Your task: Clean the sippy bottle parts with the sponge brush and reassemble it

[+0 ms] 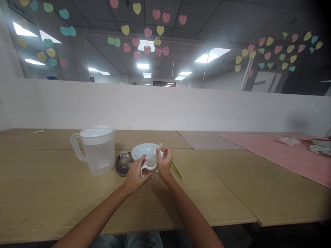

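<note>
At the far left, a pale wooden stick [38, 131] lies near the back edge of the tabletop [51, 193]. Further right stands a plastic pitcher [97, 155] with a white lid, its handle to the left and clear liquid inside, probably water. Just beside it sits a dark round lid [120, 171] with a clear dome [124, 159] on it.

The left hand [136, 174] is closed around a small clear cup [150, 163] with a white handle, holding it in front of a white plate [144, 150]. The right hand [164, 162] pinches a small clear piece [160, 146] between its fingers above the plate's right side, close to the cup. Just right of that hand, a thin green stick [177, 169] lies tilted on the wood.

Seams divide the tabletop into panels. A grey panel [207, 139] lies along the back, and a pink mat [271, 151] runs off the right side, with crumpled plastic packets [289, 140] on it. The front edge lies below the forearms, well ahead of the hands. Behind everything rises a white partition [155, 106], with paper hearts [147, 32] on the glass above it.
</note>
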